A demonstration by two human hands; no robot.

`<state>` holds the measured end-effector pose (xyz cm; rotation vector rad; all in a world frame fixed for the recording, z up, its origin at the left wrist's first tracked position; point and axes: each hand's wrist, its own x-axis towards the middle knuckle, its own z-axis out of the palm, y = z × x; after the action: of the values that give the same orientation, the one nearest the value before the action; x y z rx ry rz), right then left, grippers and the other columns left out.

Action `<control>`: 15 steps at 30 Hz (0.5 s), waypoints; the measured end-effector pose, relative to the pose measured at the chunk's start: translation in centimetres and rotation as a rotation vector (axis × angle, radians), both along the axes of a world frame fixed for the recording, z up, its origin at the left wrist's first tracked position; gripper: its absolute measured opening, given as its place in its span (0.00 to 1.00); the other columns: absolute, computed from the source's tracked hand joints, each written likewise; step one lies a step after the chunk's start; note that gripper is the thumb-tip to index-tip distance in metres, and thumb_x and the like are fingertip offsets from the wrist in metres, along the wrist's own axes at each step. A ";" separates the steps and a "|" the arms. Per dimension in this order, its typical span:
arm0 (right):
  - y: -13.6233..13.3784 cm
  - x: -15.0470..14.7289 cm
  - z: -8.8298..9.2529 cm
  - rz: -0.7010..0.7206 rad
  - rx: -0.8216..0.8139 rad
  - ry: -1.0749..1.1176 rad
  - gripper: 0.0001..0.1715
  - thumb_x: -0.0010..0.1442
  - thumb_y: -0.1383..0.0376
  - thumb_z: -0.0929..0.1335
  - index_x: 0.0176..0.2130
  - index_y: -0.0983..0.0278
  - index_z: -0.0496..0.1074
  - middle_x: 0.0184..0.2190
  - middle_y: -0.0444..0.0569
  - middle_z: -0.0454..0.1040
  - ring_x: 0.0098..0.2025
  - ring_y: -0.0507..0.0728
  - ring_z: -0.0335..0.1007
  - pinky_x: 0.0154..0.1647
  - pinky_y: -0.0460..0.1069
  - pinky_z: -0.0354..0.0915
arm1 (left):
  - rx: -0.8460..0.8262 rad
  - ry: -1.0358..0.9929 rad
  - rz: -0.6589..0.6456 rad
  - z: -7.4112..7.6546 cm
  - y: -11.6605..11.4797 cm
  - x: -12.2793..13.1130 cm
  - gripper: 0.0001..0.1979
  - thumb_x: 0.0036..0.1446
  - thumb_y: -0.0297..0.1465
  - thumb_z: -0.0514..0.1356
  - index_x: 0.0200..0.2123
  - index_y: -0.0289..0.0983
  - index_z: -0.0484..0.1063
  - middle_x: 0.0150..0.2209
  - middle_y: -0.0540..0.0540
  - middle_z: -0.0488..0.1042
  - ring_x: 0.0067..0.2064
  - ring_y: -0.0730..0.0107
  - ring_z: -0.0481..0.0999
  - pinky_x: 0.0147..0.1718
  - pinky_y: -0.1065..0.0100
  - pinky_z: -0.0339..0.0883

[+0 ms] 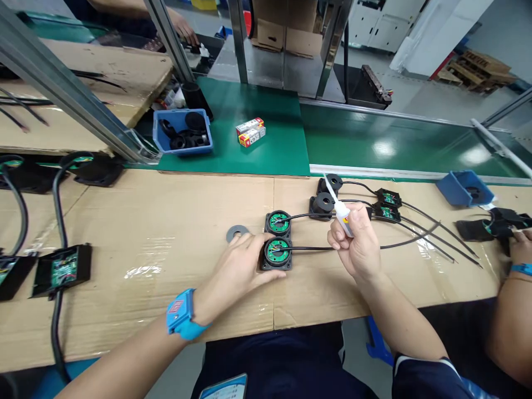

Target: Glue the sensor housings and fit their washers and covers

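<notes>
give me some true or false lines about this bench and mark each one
1. The right hand holds a white bottle. True.
2. The left hand is in the air, touching nothing. False: it is on the nearer green-faced housing.
3. A black cable runs rightward from that housing. True.
4. The two small boxes stand inside a blue bin. False: they lie on the green surface.

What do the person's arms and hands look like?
The left hand and right hand wear no gloves. A bright blue, chunky wristband with a reddish label circles the left wrist. A dark navy fabric sleeve with pale trim covers the upper right arm.
</notes>
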<state>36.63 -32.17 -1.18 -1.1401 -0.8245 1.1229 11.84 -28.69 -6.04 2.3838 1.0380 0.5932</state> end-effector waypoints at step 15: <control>0.2 0.4 -0.3 -0.205 -0.011 0.142 0.32 0.55 0.36 0.73 0.28 0.59 0.67 0.14 0.33 0.49 0.16 0.45 0.39 0.14 0.42 0.46 | 0.180 -0.142 -0.362 0.6 -2.3 -0.5 0.16 0.65 0.27 0.62 0.54 0.46 0.66 0.59 0.37 0.71 0.56 0.57 0.78 0.49 0.59 0.78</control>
<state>37.02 -31.98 -1.47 -1.1135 -0.5780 1.0255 11.30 -31.00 -5.47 2.5549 0.4916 0.7313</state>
